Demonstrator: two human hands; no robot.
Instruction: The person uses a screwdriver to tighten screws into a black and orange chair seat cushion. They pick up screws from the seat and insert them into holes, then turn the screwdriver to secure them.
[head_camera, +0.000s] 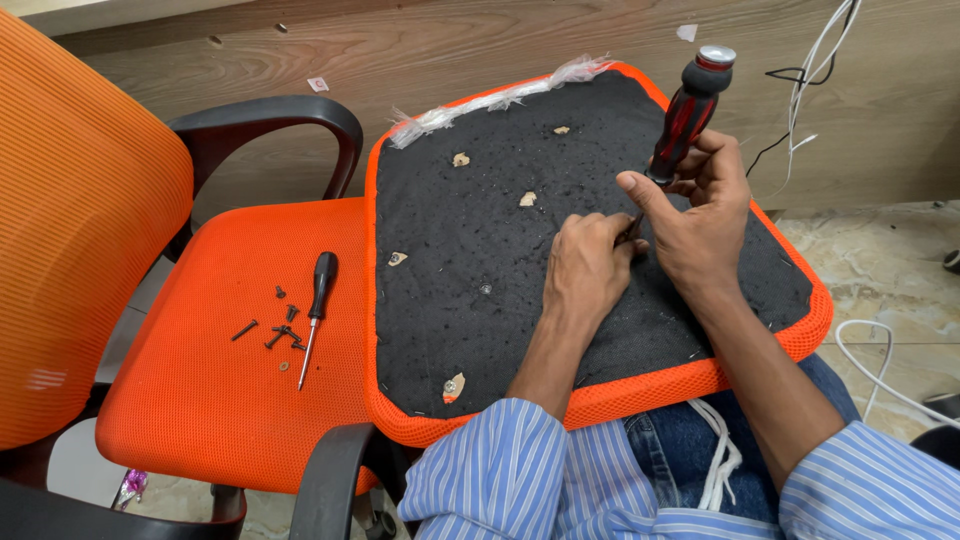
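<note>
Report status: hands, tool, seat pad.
Right hand grips red-black screwdriver, tip down. Left hand pinches at tip on black underside of seat pad. Nothing obstructing.

The scene is brightly and evenly lit by soft, diffuse light that seems to fall from above. Shadows are faint: a thin soft one lies beside the small screwdriver (317, 305) on the orange chair seat (200, 400), and another sits under the hands on the black underside of the loose seat pad (480, 250). A small bright glint shows on the metal cap of the red-handled screwdriver (688, 110). Colours are saturated, the orange almost glowing. Focus is sharp across the middle. Straight lines bow slightly toward the corners, and the orange chair back (80, 220) at the left edge looks stretched.
</note>
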